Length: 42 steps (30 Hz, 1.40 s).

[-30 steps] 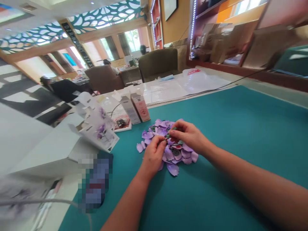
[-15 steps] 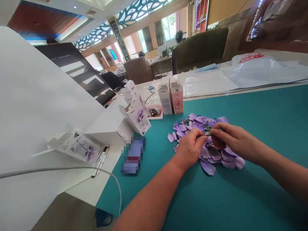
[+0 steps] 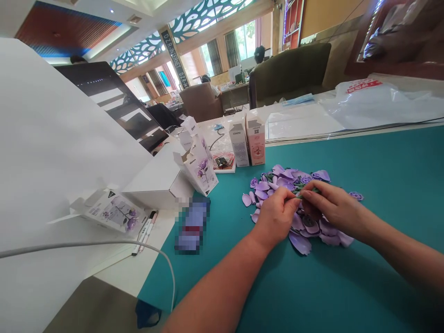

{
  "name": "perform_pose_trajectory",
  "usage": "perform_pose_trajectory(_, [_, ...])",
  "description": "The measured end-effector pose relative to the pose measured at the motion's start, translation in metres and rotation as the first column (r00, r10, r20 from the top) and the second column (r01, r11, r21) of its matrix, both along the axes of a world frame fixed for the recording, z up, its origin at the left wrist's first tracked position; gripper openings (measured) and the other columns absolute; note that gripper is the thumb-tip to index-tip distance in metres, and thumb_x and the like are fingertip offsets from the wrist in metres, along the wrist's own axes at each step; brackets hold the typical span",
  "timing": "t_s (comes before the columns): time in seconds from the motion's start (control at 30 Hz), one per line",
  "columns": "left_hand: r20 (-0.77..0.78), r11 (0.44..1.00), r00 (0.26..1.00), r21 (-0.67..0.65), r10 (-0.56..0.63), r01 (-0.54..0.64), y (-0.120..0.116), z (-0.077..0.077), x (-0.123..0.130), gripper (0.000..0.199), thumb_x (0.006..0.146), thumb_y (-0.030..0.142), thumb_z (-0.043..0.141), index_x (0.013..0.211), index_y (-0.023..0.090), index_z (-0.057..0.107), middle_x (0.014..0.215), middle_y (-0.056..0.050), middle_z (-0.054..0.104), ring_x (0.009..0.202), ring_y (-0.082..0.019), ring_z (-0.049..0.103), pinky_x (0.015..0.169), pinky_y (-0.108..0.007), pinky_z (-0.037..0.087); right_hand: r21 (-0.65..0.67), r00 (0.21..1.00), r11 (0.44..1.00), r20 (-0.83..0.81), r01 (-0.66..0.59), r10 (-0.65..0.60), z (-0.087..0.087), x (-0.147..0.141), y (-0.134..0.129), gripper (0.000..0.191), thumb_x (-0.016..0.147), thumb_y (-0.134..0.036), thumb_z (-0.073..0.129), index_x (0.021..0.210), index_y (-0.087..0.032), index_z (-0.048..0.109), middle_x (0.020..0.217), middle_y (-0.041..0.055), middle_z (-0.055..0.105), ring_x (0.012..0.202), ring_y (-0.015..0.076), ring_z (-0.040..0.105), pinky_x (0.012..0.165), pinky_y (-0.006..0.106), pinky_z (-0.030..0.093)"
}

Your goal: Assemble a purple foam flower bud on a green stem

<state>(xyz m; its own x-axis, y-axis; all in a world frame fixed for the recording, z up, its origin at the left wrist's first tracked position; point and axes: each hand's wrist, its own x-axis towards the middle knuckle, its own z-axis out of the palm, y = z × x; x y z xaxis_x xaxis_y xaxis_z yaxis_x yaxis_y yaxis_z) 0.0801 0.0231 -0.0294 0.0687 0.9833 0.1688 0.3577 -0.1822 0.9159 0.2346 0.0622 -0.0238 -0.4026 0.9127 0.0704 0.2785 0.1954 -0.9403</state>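
The bare left hand [image 3: 275, 212] and the bare right hand [image 3: 328, 203] meet over the heap of glossy pale-purple petal-shaped pieces [image 3: 300, 244], thumbs against forefingers. Both grips are narrow: the 2 hands pinch a thin green stem-like piece [image 3: 300, 196] between them, just above the heap (its ends are mostly hidden by the fingers). The heap lies on the smooth teal-green mat [image 3: 312, 286], partly covered by both hands. Beyond the right wrist, a round purple lattice-like piece [image 3: 356, 196] lies beside the heap.

Left of the heap, well apart from the hands, stands an open white cardboard box printed with a purple flower [image 3: 204, 173]. Behind the heap, to the left, 2 upright cartons stand side by side: a slim whitish carton [image 3: 240, 148] and a slim pink carton [image 3: 257, 143].
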Motion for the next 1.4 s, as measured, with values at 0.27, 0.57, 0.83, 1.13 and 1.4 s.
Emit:
perform_pose_trajectory(0.27, [0.009, 1.000, 1.000, -0.021, 0.005, -0.005, -0.002, 0.001, 0.001, 0.009, 0.086, 0.027, 0.053, 0.089, 0.020, 0.059, 0.065, 0.004, 0.049, 0.063, -0.013, 0.046, 0.061, -0.027, 0.034, 0.020, 1.000, 1.000, 0.020, -0.010, 0.009, 0.004, 0.008, 0.004, 0.048, 0.077, -0.069, 0.057, 0.072, -0.022, 0.053, 0.050, -0.0030, 0.050, 0.045, 0.0128, 0.047, 0.042, 0.025, 0.038])
perform_pose_trajectory(0.57, [-0.002, 0.999, 0.999, 0.002, -0.037, 0.037, 0.001, -0.001, 0.005, 0.013, 0.089, 0.028, 0.047, 0.086, 0.020, 0.056, 0.076, 0.001, 0.058, 0.073, -0.015, 0.053, 0.068, -0.027, 0.037, 0.132, 0.989, 0.991, 0.149, -0.034, 0.014, -0.001, 0.000, 0.002, 0.032, 0.088, -0.051, 0.044, 0.072, -0.023, 0.044, 0.057, -0.0025, 0.051, 0.052, 0.0144, 0.046, 0.049, 0.027, 0.038])
perform_pose_trajectory(0.83, [0.169, 0.993, 0.985, -0.121, 0.021, 0.000, 0.008, -0.002, -0.001, 0.018, 0.086, 0.035, 0.054, 0.075, 0.020, 0.053, 0.058, 0.006, 0.042, 0.054, -0.011, 0.038, 0.052, -0.024, 0.029, 0.082, 1.000, 0.996, 0.018, -0.024, 0.023, 0.010, 0.023, 0.018, 0.031, 0.090, -0.050, 0.043, 0.091, -0.021, 0.053, 0.061, -0.0043, 0.054, 0.050, 0.0123, 0.048, 0.049, 0.025, 0.040])
perform_pose_trajectory(1.13, [0.479, 0.959, 0.873, -0.277, 0.090, 0.053, 0.014, -0.002, -0.007, 0.023, 0.083, 0.043, 0.053, 0.087, 0.021, 0.050, 0.046, 0.011, 0.041, 0.036, -0.007, 0.034, 0.039, -0.019, 0.027, 0.385, 0.897, 0.903, 0.305, 0.192, -0.321, -0.007, 0.049, 0.048, 0.017, 0.087, -0.027, 0.052, 0.084, -0.021, 0.068, 0.080, 0.0030, 0.069, 0.076, 0.0181, 0.062, 0.068, 0.029, 0.045])
perform_pose_trajectory(1.4, [0.539, 0.939, 0.824, -0.344, 0.176, 0.025, 0.014, 0.003, -0.006, 0.023, 0.079, 0.035, 0.058, 0.094, 0.019, 0.050, 0.065, 0.003, 0.062, 0.052, -0.010, 0.058, 0.048, -0.020, 0.044, 0.435, 0.766, 0.894, 0.608, -0.104, -0.207, -0.006, 0.037, 0.037, 0.018, 0.085, -0.013, 0.056, 0.087, -0.021, 0.072, 0.092, 0.0047, 0.070, 0.090, 0.0191, 0.060, 0.076, 0.028, 0.042])
